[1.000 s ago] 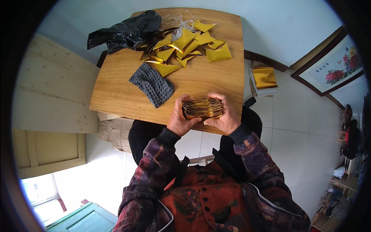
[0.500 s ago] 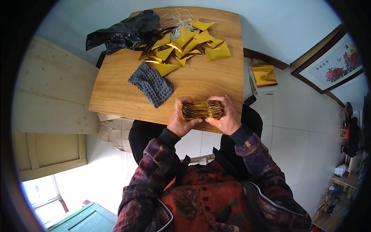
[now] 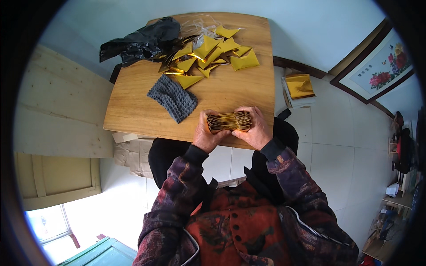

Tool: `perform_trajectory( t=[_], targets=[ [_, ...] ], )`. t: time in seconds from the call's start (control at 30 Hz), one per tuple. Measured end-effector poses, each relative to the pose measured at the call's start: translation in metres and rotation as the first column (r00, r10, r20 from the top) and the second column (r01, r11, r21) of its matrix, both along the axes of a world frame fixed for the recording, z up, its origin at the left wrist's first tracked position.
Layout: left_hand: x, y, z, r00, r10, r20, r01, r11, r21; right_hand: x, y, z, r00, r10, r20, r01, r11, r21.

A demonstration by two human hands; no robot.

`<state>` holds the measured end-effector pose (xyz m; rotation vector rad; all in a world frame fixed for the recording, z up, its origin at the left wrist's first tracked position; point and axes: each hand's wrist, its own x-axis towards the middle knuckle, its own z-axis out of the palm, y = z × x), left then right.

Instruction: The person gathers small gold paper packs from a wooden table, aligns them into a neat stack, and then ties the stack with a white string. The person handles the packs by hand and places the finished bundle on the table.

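Note:
A thick stack of folded gold foil paper [image 3: 228,122] is held at the near edge of the wooden table [image 3: 226,95], its layered edges facing up. My left hand [image 3: 207,136] is closed on the stack's left end, and my right hand [image 3: 257,131] grips the right end. Both thumbs press along its near side, almost meeting. Beyond, to the left, lies a dark grey waffle-textured cloth [image 3: 173,97]. Loose folded gold paper pieces [image 3: 208,48] are heaped at the far side of the table.
Beside the heap sits a crumpled black plastic bag [image 3: 142,42], with clear plastic strands [image 3: 199,26] behind. On the floor at right is a pile of paper with gold sheets [image 3: 299,86]. A framed flower picture [image 3: 377,66] leans by the wall. Brown paper [image 3: 135,155] lies left under the table.
The whole view has shifted slightly. Both hands still hold the stack, and the right hand sits a little closer to the left, the stack looking slightly narrower.

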<state>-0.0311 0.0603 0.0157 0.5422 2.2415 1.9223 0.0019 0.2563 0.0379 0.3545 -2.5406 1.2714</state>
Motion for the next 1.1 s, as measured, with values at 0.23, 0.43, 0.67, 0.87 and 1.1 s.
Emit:
perform_trajectory(
  t=[0.23, 0.43, 0.67, 0.87, 1.1],
  targets=[
    [0.001, 0.0, 0.008, 0.996, 0.048, -0.081, -0.052, 0.997, -0.056, 0.025, -0.004, 0.043, 0.984, -0.085, -0.154, 0.127, 0.949, 0.288],
    [0.001, 0.001, 0.009, 0.997, 0.054, -0.053, -0.056, 0.998, -0.038, 0.027, -0.044, 0.052, 0.998, -0.019, -0.067, 0.063, 0.639, 0.766],
    [0.0, 0.0, 0.003, 0.981, 0.087, -0.174, -0.109, 0.987, -0.116, 0.008, -0.043, 0.032, 0.992, 0.012, -0.125, 0.101, 0.514, 0.852],
    [0.001, 0.003, 0.0, 0.979, 0.12, -0.163, -0.139, 0.984, -0.109, 0.01, -0.039, 0.046, 0.999, 0.039, -0.02, -0.006, 0.569, 0.822],
    [0.0, 0.002, 0.0, 0.975, 0.105, -0.196, -0.125, 0.988, -0.091, 0.013, -0.045, 0.054, 1.0, 0.008, 0.019, -0.021, 0.412, 0.911]
  ],
)
